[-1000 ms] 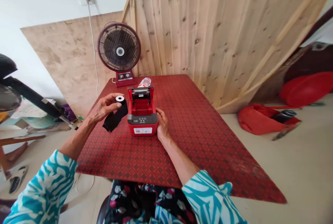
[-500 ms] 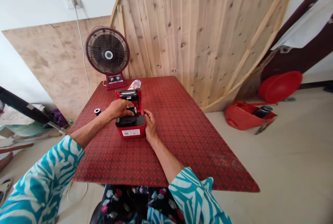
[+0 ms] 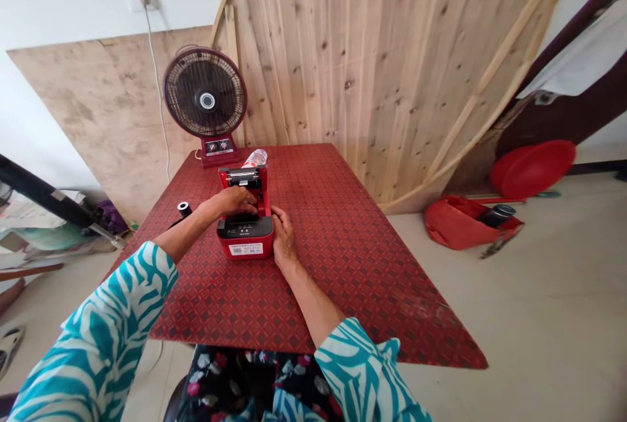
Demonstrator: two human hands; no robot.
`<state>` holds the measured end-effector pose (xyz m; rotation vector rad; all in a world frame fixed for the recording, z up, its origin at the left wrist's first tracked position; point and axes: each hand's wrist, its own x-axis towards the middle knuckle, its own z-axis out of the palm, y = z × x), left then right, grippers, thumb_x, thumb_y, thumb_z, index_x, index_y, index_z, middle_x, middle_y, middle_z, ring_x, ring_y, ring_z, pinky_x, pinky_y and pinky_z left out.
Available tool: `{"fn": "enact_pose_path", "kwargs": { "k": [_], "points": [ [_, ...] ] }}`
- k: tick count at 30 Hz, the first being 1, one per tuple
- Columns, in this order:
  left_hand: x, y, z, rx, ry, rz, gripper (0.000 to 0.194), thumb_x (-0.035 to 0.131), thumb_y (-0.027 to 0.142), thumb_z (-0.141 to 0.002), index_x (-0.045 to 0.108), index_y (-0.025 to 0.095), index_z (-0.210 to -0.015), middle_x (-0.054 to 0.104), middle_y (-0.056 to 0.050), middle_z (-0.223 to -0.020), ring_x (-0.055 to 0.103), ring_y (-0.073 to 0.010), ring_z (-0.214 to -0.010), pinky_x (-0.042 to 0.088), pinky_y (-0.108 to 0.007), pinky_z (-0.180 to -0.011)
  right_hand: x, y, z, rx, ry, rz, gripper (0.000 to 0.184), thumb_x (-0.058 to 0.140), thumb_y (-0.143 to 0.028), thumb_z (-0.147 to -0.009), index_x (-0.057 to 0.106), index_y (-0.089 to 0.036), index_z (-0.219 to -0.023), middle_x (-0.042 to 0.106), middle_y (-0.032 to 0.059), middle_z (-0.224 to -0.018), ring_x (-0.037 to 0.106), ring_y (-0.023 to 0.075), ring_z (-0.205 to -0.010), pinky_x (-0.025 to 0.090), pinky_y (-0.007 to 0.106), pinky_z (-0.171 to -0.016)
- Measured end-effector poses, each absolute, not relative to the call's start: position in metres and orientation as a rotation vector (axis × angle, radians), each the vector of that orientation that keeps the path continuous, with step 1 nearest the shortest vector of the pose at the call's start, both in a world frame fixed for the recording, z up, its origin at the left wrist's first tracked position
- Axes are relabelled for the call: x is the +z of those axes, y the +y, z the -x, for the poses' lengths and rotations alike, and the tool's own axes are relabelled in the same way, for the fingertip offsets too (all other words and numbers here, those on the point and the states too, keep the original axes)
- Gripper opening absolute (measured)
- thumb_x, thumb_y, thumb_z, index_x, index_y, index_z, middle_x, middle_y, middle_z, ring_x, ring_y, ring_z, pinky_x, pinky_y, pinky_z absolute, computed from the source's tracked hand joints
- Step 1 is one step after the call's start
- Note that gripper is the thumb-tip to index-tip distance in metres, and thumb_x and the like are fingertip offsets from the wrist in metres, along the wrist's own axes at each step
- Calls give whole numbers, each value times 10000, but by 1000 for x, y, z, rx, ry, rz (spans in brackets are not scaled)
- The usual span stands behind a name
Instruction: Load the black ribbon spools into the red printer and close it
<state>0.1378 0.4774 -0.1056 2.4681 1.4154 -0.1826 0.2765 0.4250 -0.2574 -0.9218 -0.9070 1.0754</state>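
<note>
— At the left end of the table [image 3: 353,278], what's lying out?
— Small black spool [image 3: 184,209] with a pale core, on end, near the edge. Black strip [image 3: 175,223] runs off behind the left forearm
— Left hand?
— Left hand [image 3: 234,202] sits over the open bay of the red receipt printer [image 3: 245,245], fingers curled down inside. Knuckles block the view, so can't tell if it's holding anything
— Printer state?
— Lid [image 3: 240,178] up at the back, roller exposed, bay uncovered. Lid not closed. Whether a roll is seated: hidden by the hand. Plastic bottle [image 3: 255,158] lies just behind
— Right hand?
— Right hand [image 3: 283,234] fingers loosely spread, resting against the printer's right side, nothing held
— Further right?
— Floor: red bag [image 3: 460,223] with a dark flask [image 3: 497,215] in it, red basin [image 3: 533,169] past that, against the boards
</note>
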Motion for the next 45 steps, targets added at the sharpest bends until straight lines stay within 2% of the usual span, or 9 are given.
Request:
{"fn": "enact_pose_path", "kwargs": {
  "k": [3, 7, 9, 13, 16, 20, 27, 40, 45],
  "points": [
    [-98, 460, -120, 158, 1353, -2388, 313, 541, 348, -874, 743, 219, -1074, 756, -25, -1042, 695, -182, -926, 492, -228, -807, -255, 423, -277, 1082, -908, 923, 422, 561, -500, -814, 665, -214, -1107, 651, 71, -1163, 561, 234, -1139, 435, 409, -1003],
    [-97, 413, -100, 624, 1455, -2254, 470, 445, 527, -940, 714, 206, -1154, 745, -51, -1083, 695, -214, -962, 517, -285, -857, -253, 422, -277, 1088, -880, 928, 441, 569, -510, -795, 669, -204, -1096, 652, 78, -1149, 558, 244, -1135, 430, 419, -1004],
    [-106, 391, -96, 806, 1433, -2174, 510, 470, 576, -925, 692, 196, -1181, 735, -75, -1115, 685, -230, -1019, 525, -317, -895, -254, 423, -277, 1092, -878, 927, 440, 572, -508, -791, 671, -204, -1092, 657, 76, -1141, 560, 243, -1125, 436, 413, -993],
    [-134, 371, -102, 991, 1421, -2189, 417, 641, 465, -840, 686, 183, -1145, 725, -100, -1119, 663, -246, -1066, 487, -405, -1004, -256, 424, -277, 1090, -874, 928, 433, 574, -504, -793, 670, -207, -1094, 671, 66, -1116, 568, 231, -1102, 456, 386, -960],
    [-148, 374, -110, 1118, 1480, -2193, 283, 625, 384, -847, 701, 192, -1041, 735, -77, -1034, 669, -221, -989, 474, -421, -1009, -255, 423, -278, 1093, -873, 923, 436, 574, -500, -795, 664, -203, -1102, 676, 65, -1099, 581, 224, -1080, 468, 376, -945],
    [-153, 381, -113, 1186, 1486, -2184, 188, 590, 362, -872, 688, 205, -903, 738, -55, -954, 672, -200, -935, 471, -411, -1000, -253, 421, -278, 1101, -874, 928, 433, 579, -498, -793, 664, -200, -1095, 683, 66, -1083, 589, 225, -1076, 475, 376, -937],
    [-148, 372, -111, 1209, 1339, -2391, 155, 579, 327, -916, 674, 210, -877, 740, -36, -987, 672, -186, -1016, 310, -461, -1154, -246, 418, -278, 1136, -828, 932, 454, 587, -490, -756, 651, -186, -1088, 679, 75, -1115, 602, 228, -1055, 461, 388, -950],
    [-157, 355, -107, 1237, 1184, -2822, 91, 604, 231, -866, 687, 235, -903, 724, -49, -1077, 620, -216, -1151, 305, -490, -1141, -246, 416, -280, 1186, -788, 939, 512, 627, -530, -706, 645, -191, -1090, 699, 69, -1082, 631, 219, -958, 486, 371, -865],
    [-165, 356, -105, 1326, 1127, -2860, 132, 624, 210, -830, 693, 241, -939, 713, -57, -1091, 607, -229, -1171, 339, -494, -1132, -225, 451, -289, 1182, -773, 1019, 578, 657, -586, -671, 638, -214, -1113, 672, 80, -1176, 632, 235, -1014, 494, 398, -899]
  ]
}}
